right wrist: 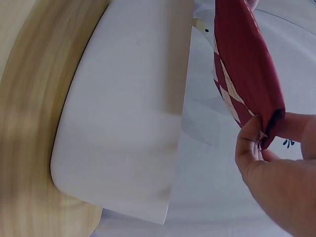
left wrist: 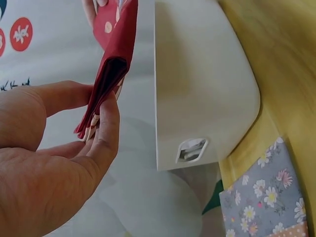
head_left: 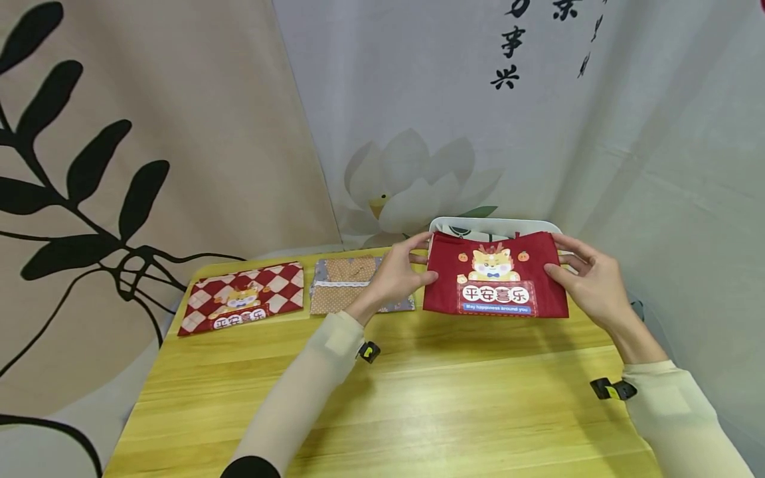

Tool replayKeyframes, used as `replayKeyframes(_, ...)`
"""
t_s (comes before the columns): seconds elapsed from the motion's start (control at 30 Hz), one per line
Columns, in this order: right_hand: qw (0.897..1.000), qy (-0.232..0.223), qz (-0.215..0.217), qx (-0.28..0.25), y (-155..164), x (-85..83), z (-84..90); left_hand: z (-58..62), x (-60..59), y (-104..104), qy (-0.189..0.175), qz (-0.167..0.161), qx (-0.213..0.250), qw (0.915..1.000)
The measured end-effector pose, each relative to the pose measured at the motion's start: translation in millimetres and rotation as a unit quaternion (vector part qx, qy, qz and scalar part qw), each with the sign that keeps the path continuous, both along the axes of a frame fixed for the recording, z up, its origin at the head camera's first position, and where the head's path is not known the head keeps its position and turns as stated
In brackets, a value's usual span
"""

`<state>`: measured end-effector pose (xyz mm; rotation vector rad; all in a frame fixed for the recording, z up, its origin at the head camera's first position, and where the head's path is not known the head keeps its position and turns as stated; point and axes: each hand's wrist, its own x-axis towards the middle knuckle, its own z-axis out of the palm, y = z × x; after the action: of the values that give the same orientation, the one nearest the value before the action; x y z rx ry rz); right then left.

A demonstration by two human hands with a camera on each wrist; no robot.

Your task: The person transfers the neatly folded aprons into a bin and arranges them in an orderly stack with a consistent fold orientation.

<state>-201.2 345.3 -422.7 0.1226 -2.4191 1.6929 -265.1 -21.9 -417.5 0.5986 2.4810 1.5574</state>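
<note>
The left hand (head_left: 397, 275) and the right hand (head_left: 588, 279) each pinch a side edge of the folded red cloth (head_left: 495, 275), holding it upright at the far right of the surface (head_left: 418, 398), just in front of a white tray (head_left: 493, 227). Two folded cloths lie to its left: the floral cloth (head_left: 346, 285) and the checked cloth (head_left: 242, 299).

mostly hidden behind the red folded cloth (head_left: 496, 279): white bin (head_left: 496, 226), only its rim showing, contents unreadable. partly covered by the left hand (head_left: 397, 275): floral cloth (head_left: 358, 285). cut off by the frame edge in the right wrist view: right hand (right wrist: 279, 182). too small to read: blue strip of print on the red cloth.
</note>
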Motion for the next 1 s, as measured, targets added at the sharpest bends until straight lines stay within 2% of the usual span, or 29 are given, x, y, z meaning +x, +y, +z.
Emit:
replayKeyframes(0.4,1.000,-0.002,-0.004,-0.003,4.1,-14.5,3.5,-0.1,-15.1,4.7,-0.002,-0.001,0.009,1.0000)
replayKeyframes(0.7,0.999,-0.023,-0.017,0.029,6.0,-23.0,5.4,3.5,-23.5,9.6,-0.016,0.001,0.020,0.9997)
replayKeyframes(1.0,0.999,-0.018,-0.026,0.025,9.1,-28.8,5.4,4.2,-30.6,14.1,-0.013,0.007,0.017,0.9997)
